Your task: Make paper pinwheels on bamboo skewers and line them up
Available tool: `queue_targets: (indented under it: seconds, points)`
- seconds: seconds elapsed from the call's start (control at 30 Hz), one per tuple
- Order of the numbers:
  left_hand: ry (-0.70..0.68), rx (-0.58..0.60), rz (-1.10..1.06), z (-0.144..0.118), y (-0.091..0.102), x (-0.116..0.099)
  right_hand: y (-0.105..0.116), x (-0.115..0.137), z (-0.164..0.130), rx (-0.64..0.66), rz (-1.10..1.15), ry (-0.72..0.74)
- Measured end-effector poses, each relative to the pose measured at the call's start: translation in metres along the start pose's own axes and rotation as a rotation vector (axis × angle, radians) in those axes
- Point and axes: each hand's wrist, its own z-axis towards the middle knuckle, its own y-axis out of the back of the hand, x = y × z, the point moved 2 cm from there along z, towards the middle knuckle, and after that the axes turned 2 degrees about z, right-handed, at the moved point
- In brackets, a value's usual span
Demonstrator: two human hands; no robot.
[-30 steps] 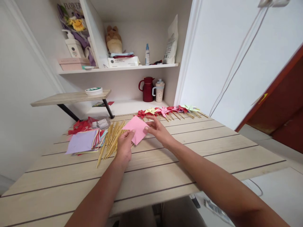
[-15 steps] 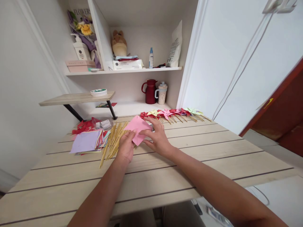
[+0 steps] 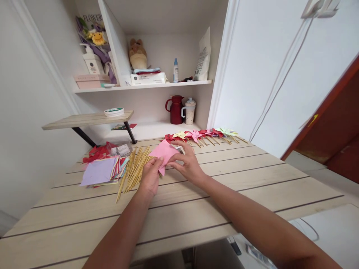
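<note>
The pink paper square [image 3: 164, 152] is pinched at its near corner between the left hand [image 3: 150, 178] and right hand [image 3: 188, 164] above the table [image 3: 224, 179]; an uneven pull risks a crooked crease or tear, and the wooden sticks [image 3: 134, 169] at 9 o'clock can be scattered.
</note>
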Motion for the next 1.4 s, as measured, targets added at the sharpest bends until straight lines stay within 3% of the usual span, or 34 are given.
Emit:
queue_targets:
  seconds: [0.2, 0.53, 0.93, 1.4]
  points:
    - [-0.008, 0.013, 0.006, -0.0017, -0.0037, 0.0005, -0.0025, -0.001, -0.001, 0.001, 0.052, -0.058]
    - [-0.014, -0.011, -0.014, 0.0008, -0.0008, 0.0039, -0.0051, 0.0022, -0.0021, 0.012, 0.049, 0.005]
    - [-0.028, -0.056, -0.057, 0.0021, 0.0004, 0.0047, -0.0049, -0.0028, -0.0003, -0.054, 0.174, -0.164]
    - [-0.006, -0.066, -0.068, 0.0007, -0.0001, 0.0032, -0.0069, -0.0064, -0.0008, -0.101, 0.161, -0.197]
